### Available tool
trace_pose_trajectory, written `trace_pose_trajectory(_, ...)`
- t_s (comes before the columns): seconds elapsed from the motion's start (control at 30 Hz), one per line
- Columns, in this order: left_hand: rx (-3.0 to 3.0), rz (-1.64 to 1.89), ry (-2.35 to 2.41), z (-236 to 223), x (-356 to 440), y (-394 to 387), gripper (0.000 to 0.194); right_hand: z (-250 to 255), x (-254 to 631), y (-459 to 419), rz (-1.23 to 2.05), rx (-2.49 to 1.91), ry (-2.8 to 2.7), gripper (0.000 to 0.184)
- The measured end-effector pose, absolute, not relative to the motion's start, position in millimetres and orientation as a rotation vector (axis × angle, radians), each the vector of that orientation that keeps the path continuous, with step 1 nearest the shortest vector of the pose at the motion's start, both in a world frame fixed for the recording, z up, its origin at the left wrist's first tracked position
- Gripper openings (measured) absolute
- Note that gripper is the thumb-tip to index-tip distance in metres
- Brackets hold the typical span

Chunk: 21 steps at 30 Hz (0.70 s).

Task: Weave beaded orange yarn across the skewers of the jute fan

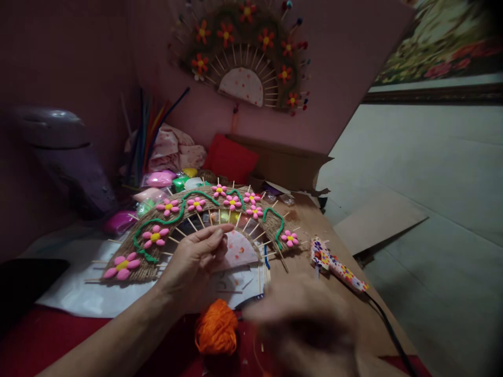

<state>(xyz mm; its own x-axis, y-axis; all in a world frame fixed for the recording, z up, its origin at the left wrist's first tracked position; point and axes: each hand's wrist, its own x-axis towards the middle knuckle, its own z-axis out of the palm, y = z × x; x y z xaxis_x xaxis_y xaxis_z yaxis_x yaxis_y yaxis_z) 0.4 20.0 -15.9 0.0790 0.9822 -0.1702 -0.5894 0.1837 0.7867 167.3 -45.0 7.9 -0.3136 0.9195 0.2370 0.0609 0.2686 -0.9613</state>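
Observation:
A half-round jute fan craft [188, 220] with pink flowers, green cord and wooden sticks lies on the table. My left hand [196, 259] rests on its lower middle, fingers curled and pressed together against the sticks near the pink dotted centre [240, 250]. My right hand [306, 327] is low in the foreground, smeared by motion, over the table edge. A ball of orange yarn [216, 327] lies between the two hands. A flower-patterned glue gun [338, 267] with a black cable lies right of the fan.
A finished fan with orange flowers [243, 57] hangs on the pink board behind. Pipe cleaners [147, 131], packets of coloured clay [165, 180], a red cushion [230, 157] and a purple appliance [58, 152] crowd the back left. Cardboard [377, 220] lies on the floor right.

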Motion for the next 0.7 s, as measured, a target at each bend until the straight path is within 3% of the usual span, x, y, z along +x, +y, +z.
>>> trace_pose_trajectory(0.13, 0.585, 1.280, 0.778, -15.6, -0.1, 19.5, 0.025, -2.4, 145.8, -19.9, 0.893, -0.934, -1.539, 0.012)
trace_pose_trajectory(0.3, 0.668, 1.228, 0.753, -18.8, 0.8, 18.2, 0.009, -22.8, 146.2, -5.5, 0.632, -1.026, -1.565, 0.014)
trace_pose_trajectory(0.7, 0.646, 1.108, 0.712, -21.0, 6.2, 14.4, 0.010, -28.4, 149.8, -9.8, 0.366, -0.989, -1.702, 0.016)
